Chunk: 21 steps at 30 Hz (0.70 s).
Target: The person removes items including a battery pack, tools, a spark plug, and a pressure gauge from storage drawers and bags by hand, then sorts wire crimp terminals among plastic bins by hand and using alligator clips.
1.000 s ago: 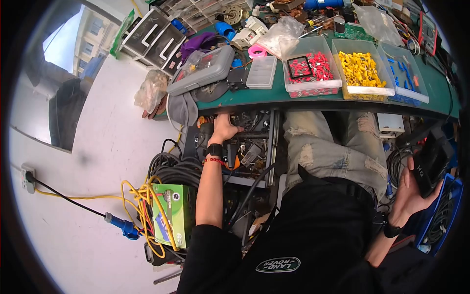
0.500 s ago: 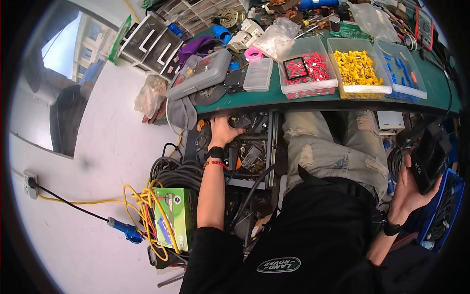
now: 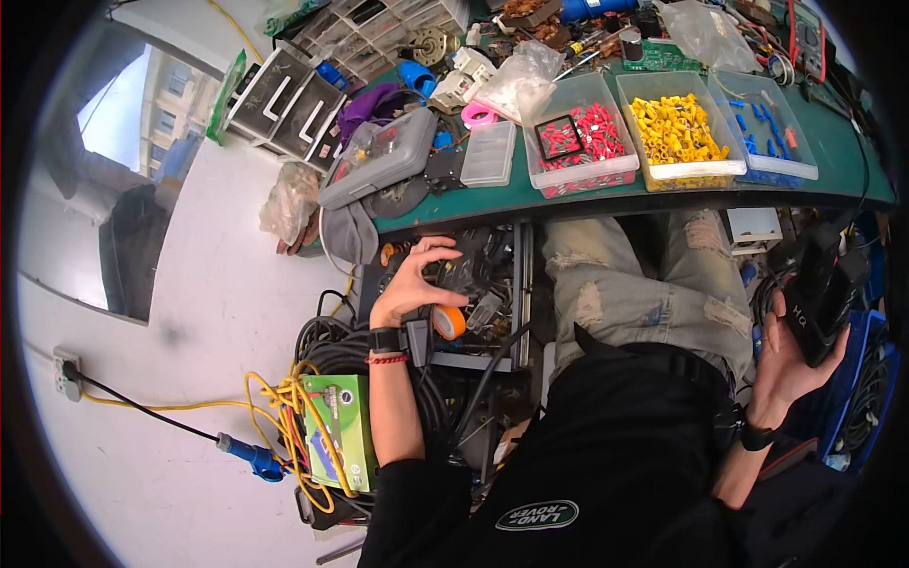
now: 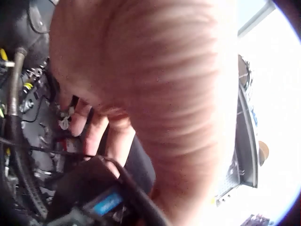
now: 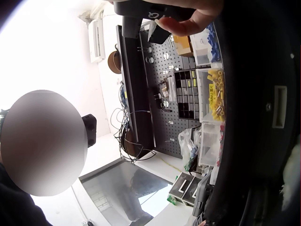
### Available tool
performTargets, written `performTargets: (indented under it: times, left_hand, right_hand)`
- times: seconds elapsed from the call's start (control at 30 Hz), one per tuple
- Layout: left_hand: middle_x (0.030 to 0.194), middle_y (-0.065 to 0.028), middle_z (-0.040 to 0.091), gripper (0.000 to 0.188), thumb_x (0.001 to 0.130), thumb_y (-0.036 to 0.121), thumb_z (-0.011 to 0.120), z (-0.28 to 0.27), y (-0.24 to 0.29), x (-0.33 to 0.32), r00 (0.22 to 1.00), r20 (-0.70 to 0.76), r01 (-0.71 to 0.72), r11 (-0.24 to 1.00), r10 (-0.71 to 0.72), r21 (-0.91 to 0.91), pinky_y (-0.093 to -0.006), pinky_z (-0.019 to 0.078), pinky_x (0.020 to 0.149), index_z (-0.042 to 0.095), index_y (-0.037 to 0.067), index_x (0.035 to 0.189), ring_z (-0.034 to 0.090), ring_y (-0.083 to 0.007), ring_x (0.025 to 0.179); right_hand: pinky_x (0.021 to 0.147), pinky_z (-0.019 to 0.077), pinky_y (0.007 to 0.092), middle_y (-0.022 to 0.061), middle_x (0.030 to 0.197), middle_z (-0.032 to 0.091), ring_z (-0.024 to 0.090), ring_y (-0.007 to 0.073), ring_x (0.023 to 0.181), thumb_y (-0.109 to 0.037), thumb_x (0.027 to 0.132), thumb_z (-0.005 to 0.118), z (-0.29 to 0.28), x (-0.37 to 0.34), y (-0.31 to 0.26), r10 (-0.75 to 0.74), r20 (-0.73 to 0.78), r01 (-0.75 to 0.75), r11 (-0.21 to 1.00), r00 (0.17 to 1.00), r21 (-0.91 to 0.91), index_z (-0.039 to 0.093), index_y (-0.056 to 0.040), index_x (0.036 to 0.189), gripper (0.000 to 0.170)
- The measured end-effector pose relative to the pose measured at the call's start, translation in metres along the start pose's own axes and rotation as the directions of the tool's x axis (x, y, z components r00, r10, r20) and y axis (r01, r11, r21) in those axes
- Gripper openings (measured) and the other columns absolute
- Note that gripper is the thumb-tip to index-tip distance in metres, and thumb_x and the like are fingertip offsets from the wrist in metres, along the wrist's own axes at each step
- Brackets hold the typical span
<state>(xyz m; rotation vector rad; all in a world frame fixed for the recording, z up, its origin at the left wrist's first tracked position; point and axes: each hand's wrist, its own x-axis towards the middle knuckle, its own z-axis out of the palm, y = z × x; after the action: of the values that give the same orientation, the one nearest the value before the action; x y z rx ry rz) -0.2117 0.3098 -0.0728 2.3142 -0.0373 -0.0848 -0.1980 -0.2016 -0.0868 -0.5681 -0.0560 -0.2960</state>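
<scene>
My left hand (image 3: 409, 289) is raised over the open drawer (image 3: 523, 284) under the bench, its fingers and thumb spread apart in a curve. Nothing shows gripped in it. Beneath and beside it lie a dark, crinkled bundle (image 3: 466, 275) and an orange tape roll (image 3: 448, 323), among jumbled small parts. The left wrist view shows this hand (image 4: 141, 80) from close by, the fingers partly hidden behind the palm. On the other side, my right hand (image 3: 793, 369) holds a black boxy device (image 3: 822, 312) marked "HQ", its fingertips also showing at the device in the right wrist view.
On the green bench (image 3: 454, 208) stand bins of red (image 3: 582, 180), yellow (image 3: 696, 172) and blue (image 3: 781, 168) terminals. Coiled black cables and a green box (image 3: 343, 431) wrapped in yellow cord lie left of the drawer. A blue crate (image 3: 857, 379) is at right.
My left hand has drawn back and up from inside the drawer, its fingers spreading and the orange roll coming into view. My right hand keeps holding the black device.
</scene>
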Motion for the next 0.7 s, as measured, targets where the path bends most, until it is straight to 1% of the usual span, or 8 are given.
performTargets:
  times: [0.1,0.17,0.23,0.3,0.33,0.47,0.6,0.7]
  left_hand:
    - [0.131,-0.0092,0.048,0.07,0.046,0.01,0.088,-0.009,0.008,-0.013,0.998,0.058,-0.015,0.989,0.023,-0.145,-0.034,0.0302,0.106,0.067,0.008,0.113,0.043,-0.0228,0.124]
    - [0.131,-0.0081,0.048,0.071,0.046,0.007,0.085,-0.009,0.007,-0.017,0.998,-0.047,-0.056,0.901,0.039,-0.43,-0.0319,0.0302,0.106,0.065,0.005,0.114,0.043,-0.0209,0.124]
    - [0.135,-0.0095,0.048,0.073,0.052,0.005,0.079,-0.008,0.006,-0.022,0.996,-0.063,-0.093,0.864,0.071,-0.494,-0.0323,0.032,0.107,0.06,0.003,0.123,0.044,-0.0218,0.127]
    - [0.137,-0.0136,0.05,0.074,0.06,0.009,0.074,-0.003,0.006,-0.03,0.973,-0.222,-0.143,0.581,-0.066,-0.801,-0.0344,0.0359,0.107,0.052,0.0,0.13,0.049,-0.025,0.125]
    - [0.135,-0.0171,0.053,0.073,0.068,0.014,0.069,-0.006,0.001,-0.028,0.972,-0.231,-0.204,0.578,0.027,-0.79,-0.0375,0.0392,0.106,0.045,-0.002,0.136,0.053,-0.0274,0.122]
    - [0.13,-0.0176,0.056,0.065,0.082,0.029,0.064,-0.014,0.01,-0.023,0.929,-0.366,-0.354,0.44,0.061,-0.825,-0.0413,0.0432,0.102,0.045,-0.001,0.137,0.056,-0.0274,0.118]
    - [0.118,-0.0153,0.06,0.072,0.088,0.056,0.056,-0.007,0.038,-0.021,0.928,-0.372,-0.341,0.351,-0.024,-0.872,-0.0516,0.0453,0.096,0.046,0.002,0.134,0.061,-0.0323,0.103]
    - [0.121,-0.0157,0.059,0.081,0.086,0.065,0.055,0.002,0.053,-0.021,0.938,-0.346,-0.326,0.282,-0.021,-0.902,-0.0515,0.0462,0.095,0.043,0.002,0.136,0.061,-0.0322,0.103]
  right_hand:
    - [0.043,0.0325,0.0205,0.0229,0.122,0.05,0.045,0.0263,0.083,-0.046,0.094,0.04,-0.004,0.001,0.003,0.007,0.037,-0.007,1.0,0.999,0.009,0.043,-0.0043,0.137,0.06]
    - [0.042,0.0323,0.0202,0.0231,0.122,0.05,0.046,0.0263,0.083,-0.046,0.095,0.04,-0.006,0.001,0.005,0.005,0.042,-0.006,1.0,0.999,0.02,0.044,-0.0041,0.137,0.059]
    - [0.041,0.0317,0.0197,0.0237,0.121,0.051,0.046,0.0263,0.081,-0.045,0.095,0.04,-0.006,0.002,0.006,0.01,0.018,-0.011,1.0,1.0,0.03,0.045,-0.0033,0.136,0.058]
    - [0.04,0.0313,0.0198,0.0243,0.12,0.051,0.047,0.0263,0.08,-0.044,0.095,0.04,-0.003,0.001,0.007,0.0,-0.026,0.001,0.999,1.0,0.034,0.045,-0.0027,0.135,0.058]
    - [0.04,0.0314,0.0198,0.0244,0.12,0.051,0.047,0.0263,0.08,-0.044,0.095,0.04,-0.004,0.0,0.007,-0.003,-0.032,0.004,1.0,0.999,0.026,0.045,-0.0024,0.135,0.057]
    - [0.039,0.0311,0.0196,0.0246,0.12,0.051,0.047,0.0263,0.08,-0.043,0.095,0.04,-0.006,0.0,0.008,-0.008,0.011,0.008,0.999,1.0,0.034,0.045,-0.0018,0.134,0.057]
    - [0.039,0.0318,0.0191,0.0238,0.123,0.05,0.046,0.0263,0.079,-0.043,0.095,0.04,-0.009,0.0,0.012,-0.005,0.005,0.005,0.999,1.0,0.04,0.044,-0.0027,0.136,0.058]
    - [0.039,0.0328,0.0191,0.024,0.124,0.049,0.047,0.0262,0.079,-0.044,0.094,0.04,-0.004,-0.003,0.012,0.008,-0.043,-0.006,0.999,0.999,0.039,0.042,-0.0036,0.137,0.059]
